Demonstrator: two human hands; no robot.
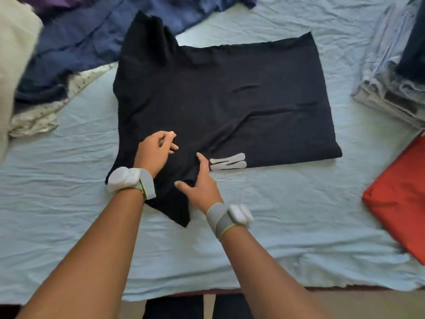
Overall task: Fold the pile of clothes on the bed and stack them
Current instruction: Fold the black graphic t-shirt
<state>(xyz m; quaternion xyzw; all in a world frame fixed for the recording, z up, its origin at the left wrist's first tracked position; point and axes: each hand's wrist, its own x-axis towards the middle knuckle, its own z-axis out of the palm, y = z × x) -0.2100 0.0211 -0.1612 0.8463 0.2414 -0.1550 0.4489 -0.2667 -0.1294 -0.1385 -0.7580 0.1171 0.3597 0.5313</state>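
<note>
A black T-shirt [220, 93] with a white print near its front edge lies spread across the light blue bed sheet [69, 203], one sleeve pointing toward me. My left hand [156, 150] hovers over the shirt's near left part with fingers loosely curled, holding nothing that I can see. My right hand [202, 185] rests on the sleeve area, thumb and fingers spread around a fold of the black fabric beside the white print. An unfolded pile of dark blue and purple clothes [92, 38] lies at the back left.
A stack of folded pale and dark garments [391, 72] sits at the right edge. A folded red garment [400, 194] lies at the near right. A floral cloth [46, 111] and a cream cloth [13, 54] are at the left. The bed's front edge runs below my forearms.
</note>
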